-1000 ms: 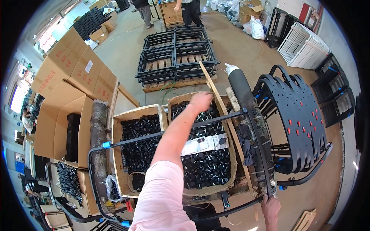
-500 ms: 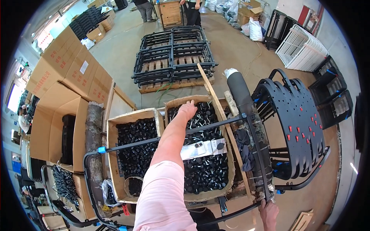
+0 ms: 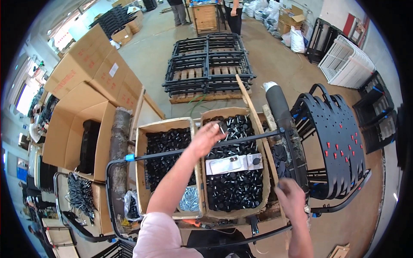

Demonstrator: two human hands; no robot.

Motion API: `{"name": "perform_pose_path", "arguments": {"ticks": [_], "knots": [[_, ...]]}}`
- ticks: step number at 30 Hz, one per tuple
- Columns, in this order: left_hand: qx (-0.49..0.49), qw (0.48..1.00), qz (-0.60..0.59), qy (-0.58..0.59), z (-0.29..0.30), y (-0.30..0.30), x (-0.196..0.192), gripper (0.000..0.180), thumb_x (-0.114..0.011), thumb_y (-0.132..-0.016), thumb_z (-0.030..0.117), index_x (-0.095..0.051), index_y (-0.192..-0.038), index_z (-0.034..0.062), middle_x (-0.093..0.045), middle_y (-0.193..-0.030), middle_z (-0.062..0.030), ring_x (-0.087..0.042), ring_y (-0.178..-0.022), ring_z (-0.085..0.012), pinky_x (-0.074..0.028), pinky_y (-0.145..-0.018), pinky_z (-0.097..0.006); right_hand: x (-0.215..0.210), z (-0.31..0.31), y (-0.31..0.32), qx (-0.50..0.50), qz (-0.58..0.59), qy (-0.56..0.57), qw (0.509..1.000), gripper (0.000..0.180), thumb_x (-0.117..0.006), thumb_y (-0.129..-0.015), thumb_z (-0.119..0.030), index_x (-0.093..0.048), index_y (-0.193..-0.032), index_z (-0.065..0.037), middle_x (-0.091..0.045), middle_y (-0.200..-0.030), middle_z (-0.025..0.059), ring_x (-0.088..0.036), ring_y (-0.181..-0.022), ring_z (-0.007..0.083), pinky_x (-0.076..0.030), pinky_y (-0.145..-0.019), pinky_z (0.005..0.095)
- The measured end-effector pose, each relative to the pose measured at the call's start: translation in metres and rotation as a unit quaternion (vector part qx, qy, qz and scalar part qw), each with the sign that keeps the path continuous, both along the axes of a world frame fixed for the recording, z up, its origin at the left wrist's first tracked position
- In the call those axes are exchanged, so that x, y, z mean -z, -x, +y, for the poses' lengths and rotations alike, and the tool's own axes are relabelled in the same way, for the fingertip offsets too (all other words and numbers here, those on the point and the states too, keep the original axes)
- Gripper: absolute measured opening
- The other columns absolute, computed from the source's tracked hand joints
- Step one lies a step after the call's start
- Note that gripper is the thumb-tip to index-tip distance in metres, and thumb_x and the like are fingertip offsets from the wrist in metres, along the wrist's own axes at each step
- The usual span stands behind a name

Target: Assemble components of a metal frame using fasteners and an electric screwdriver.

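My left hand (image 3: pixel 207 138) is above the right-hand carton (image 3: pixel 204 189), its fingers pinching a black round-headed bolt (image 3: pixel 222 127). Loose bolts (image 3: pixel 234 189) of the same sort, with black heads and silver shanks, fill that carton. A bent black tube frame (image 3: pixel 172 154) lies across both cartons, passing close to my left hand. My right hand (image 3: pixel 293 198), smeared by motion, is curled beside the frame's right side bar. Something small and dark shows at its fingertips; its kind cannot be made out. A white card (image 3: pixel 217 167) rests on the bolts.
A left-hand carton (image 3: pixel 140 185) holds black caps and silver screws (image 3: pixel 189 198). Wrapped rolls (image 3: pixel 120 146) flank the cartons, and a wooden strip (image 3: pixel 258 124) runs along the right one. Perforated black panels (image 3: pixel 333 146) stand right. Stacked frames (image 3: pixel 208 64) lie ahead on a pallet.
My left hand has come up out of the bolts, with one now in its fingers. My right hand has left the frame's lower right corner and moved up. The view has shifted slightly.
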State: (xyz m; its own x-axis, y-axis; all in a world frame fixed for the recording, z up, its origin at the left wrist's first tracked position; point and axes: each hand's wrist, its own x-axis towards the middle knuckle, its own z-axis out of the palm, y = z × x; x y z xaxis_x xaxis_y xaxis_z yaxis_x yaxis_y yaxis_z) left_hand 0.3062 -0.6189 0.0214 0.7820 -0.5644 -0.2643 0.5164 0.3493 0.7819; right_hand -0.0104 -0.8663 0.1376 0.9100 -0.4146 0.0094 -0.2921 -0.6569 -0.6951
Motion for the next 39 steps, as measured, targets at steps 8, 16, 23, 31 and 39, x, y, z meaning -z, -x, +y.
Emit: {"name": "perform_pose_path", "arguments": {"ticks": [8,16,23,31,39], "knots": [[-0.02,0.989,0.086,0.121,0.065,0.175,-0.019,0.037,-0.048,-0.114,0.023,-0.047,-0.145,0.0031,-0.064,-0.135,-0.013,-0.066,-0.121,-0.0273,-0.053,-0.111,-0.045,0.018,0.104,-0.126,-0.321,-0.008,-0.041,0.946,0.04,-0.078,-0.091,-0.017,-0.069,-0.128,-0.004,-0.072,-0.116,0.0164,-0.071,-0.089,0.0283,-0.058,-0.08,0.0384],[-0.131,0.99,0.035,-0.038,0.186,0.238,-0.021,0.037,-0.048,-0.114,0.019,-0.048,-0.143,-0.0038,-0.065,-0.13,-0.0192,-0.064,-0.128,-0.0318,-0.052,-0.111,-0.047,0.056,0.159,-0.167,-0.164,0.097,-0.259,0.947,0.025,-0.065,-0.091,-0.01,-0.071,-0.113,-0.001,-0.071,-0.099,0.0102,-0.066,-0.079,0.0171,-0.054,-0.072,0.034],[-0.04,0.996,-0.003,-0.078,0.264,0.31,-0.031,0.038,-0.051,-0.112,0.017,-0.051,-0.147,0.0021,-0.067,-0.134,-0.0117,-0.06,-0.127,-0.0216,-0.051,-0.108,-0.04,0.059,0.201,-0.243,-0.34,-0.012,0.121,0.932,0.036,-0.055,-0.091,0.001,-0.07,-0.123,-0.005,-0.062,-0.121,0.018,-0.064,-0.114,0.0391,-0.052,-0.103,0.0446],[-0.013,0.998,0.058,-0.014,0.314,0.36,-0.015,0.028,-0.055,-0.111,0.01,-0.051,-0.137,0.0007,-0.066,-0.135,-0.0131,-0.063,-0.122,-0.0177,-0.053,-0.106,-0.035,0.064,0.222,-0.267,-0.402,0.011,0.232,0.886,0.031,-0.053,-0.097,-0.006,-0.071,-0.121,-0.002,-0.065,-0.122,0.0208,-0.068,-0.112,0.0402,-0.055,-0.1,0.0469],[-0.035,0.99,-0.017,-0.137,0.315,0.394,-0.019,0.038,-0.06,-0.109,0.012,-0.053,-0.145,0.0023,-0.069,-0.127,-0.0094,-0.064,-0.119,-0.0138,-0.053,-0.104,-0.033,0.068,0.236,-0.273,-0.324,0.03,0.347,0.879,0.034,-0.052,-0.106,-0.039,-0.071,-0.111,-0.01,-0.076,-0.087,0.022,-0.075,-0.088,0.0409,-0.059,-0.082,0.0549]]}}
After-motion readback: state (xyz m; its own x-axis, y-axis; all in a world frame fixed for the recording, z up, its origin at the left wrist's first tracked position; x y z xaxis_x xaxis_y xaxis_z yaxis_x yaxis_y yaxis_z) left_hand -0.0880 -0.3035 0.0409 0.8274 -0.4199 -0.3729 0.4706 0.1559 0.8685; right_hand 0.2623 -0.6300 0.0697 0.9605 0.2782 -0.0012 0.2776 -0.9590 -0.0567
